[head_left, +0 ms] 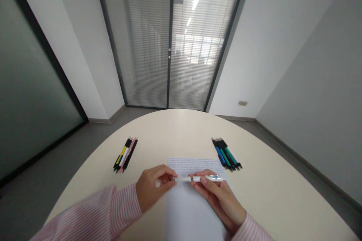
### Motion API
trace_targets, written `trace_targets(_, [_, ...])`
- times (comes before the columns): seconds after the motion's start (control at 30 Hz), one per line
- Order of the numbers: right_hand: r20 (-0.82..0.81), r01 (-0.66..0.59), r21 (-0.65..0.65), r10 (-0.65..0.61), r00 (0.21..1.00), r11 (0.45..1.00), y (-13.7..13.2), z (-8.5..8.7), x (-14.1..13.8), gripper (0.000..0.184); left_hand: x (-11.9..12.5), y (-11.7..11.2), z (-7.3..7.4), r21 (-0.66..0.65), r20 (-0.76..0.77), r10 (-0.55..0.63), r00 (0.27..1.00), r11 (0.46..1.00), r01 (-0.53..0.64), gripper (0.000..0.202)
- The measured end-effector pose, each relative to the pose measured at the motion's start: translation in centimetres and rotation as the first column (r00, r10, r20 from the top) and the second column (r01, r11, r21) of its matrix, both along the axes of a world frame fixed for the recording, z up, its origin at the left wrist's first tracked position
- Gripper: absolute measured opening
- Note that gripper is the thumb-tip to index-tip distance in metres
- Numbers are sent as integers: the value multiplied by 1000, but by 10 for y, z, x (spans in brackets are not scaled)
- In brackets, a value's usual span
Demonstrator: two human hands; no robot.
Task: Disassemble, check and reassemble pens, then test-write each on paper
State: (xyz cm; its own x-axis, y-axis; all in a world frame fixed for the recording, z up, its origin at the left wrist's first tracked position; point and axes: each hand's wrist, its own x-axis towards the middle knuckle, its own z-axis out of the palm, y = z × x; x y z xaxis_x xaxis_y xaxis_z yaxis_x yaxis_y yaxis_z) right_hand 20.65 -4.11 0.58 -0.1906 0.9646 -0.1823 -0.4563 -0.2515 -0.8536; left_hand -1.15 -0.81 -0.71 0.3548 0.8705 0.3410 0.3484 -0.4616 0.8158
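Observation:
A white pen (207,178) lies level across my two hands, over the written part of a sheet of paper (192,211). My right hand (220,197) is closed around its barrel, the thumb lying along it. At its left end, the thumb and fingertips of my left hand (155,184) pinch together. The stretch of pen between the hands is pale and blurred, so I cannot make out whether a cap or separate piece is there. Lines of handwriting fill the upper part of the paper; lower down it is blank.
On the left of the round table (175,131) lies a row of several pens (126,155) in yellow, white, pink and black. A second row of pens (226,154), blue, green and black, lies on the right. A glass partition with blinds (149,45) stands beyond the table.

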Motion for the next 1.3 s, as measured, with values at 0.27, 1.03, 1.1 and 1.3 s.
trace_targets(0.27, [-45, 41, -2, -41, 998, 999, 2, -2, 4, 24, -3, 0, 4, -165, 99, -8, 995, 986, 25, 22])
trace_targets(1.03, [-202, 188, -37, -192, 960, 981, 6, -12, 7, 14, -16, 22, 10, -407, 560, 317, 766, 910, -79, 38])
trace_targets(1.1, [-204, 219, -55, -226, 953, 974, 6, -13, 8, 14, -18, 25, 9, -427, 539, 362, 761, 896, -123, 35])
trace_targets(1.3, [-189, 225, -80, -236, 953, 971, 5, -10, 8, 16, -14, 20, 2, -447, 371, 265, 890, 891, -79, 33])
